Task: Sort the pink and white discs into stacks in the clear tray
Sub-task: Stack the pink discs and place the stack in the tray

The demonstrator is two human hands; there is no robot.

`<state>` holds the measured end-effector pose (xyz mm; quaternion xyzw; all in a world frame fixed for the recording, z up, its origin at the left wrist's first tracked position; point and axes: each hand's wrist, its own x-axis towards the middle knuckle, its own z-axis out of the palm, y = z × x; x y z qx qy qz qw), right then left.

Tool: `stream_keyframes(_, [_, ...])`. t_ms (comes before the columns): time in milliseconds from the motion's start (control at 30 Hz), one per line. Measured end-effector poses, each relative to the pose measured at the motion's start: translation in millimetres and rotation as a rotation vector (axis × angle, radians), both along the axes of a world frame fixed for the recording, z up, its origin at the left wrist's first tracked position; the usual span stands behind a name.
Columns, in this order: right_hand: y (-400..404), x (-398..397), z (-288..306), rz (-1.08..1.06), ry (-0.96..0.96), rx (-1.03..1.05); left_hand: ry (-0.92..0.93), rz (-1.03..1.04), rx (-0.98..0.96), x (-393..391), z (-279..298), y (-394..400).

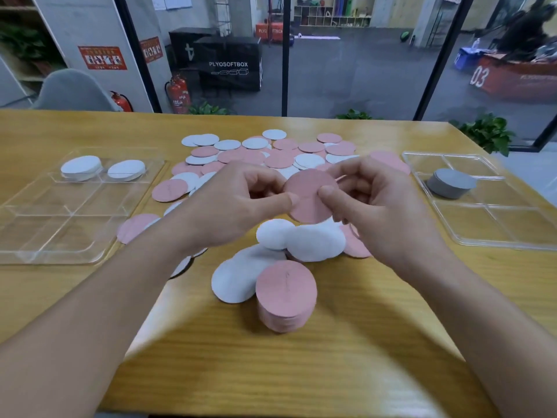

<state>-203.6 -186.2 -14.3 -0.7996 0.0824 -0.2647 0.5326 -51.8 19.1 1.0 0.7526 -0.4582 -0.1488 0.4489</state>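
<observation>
Both hands hold one pink disc upright above the table's middle. My left hand pinches its left edge and my right hand pinches its right edge. Below them a stack of pink discs stands on the wooden table, beside loose white discs. A spread of mixed pink and white discs lies farther back. The clear tray on the left holds two white stacks in its far compartments.
A second clear tray lies at the right with a grey stack of discs in it. Behind the table runs a glass wall with black frames. A grey chair stands at the far left.
</observation>
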Motion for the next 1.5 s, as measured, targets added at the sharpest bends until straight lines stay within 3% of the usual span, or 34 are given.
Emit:
stream_keyframes(267, [42, -51, -5, 0.137, 0.282, 0.266, 0.048, 0.206, -0.078, -61, -32, 51])
stream_keyframes(533, [71, -58, -7, -0.007, 0.338, 0.006, -0.224, 0.279, 0.096, -102, -51, 48])
stream_keyframes(667, [70, -64, -6, 0.056, 0.534, -0.225, -0.269, 0.303, 0.154, -105, -51, 47])
stream_keyframes(1033, [79, -54, 22, 0.182, 0.834, -0.091, -0.281, 0.382, 0.119, -112, -63, 47])
stream_keyframes(1200, [83, -52, 19, 0.173, 0.874, -0.064, -0.319, 0.374, 0.118, -120, -60, 52])
stream_keyframes(1500, [87, -51, 11, 0.171, 0.762, 0.051, -0.299, 0.351, 0.082, -119, -64, 60])
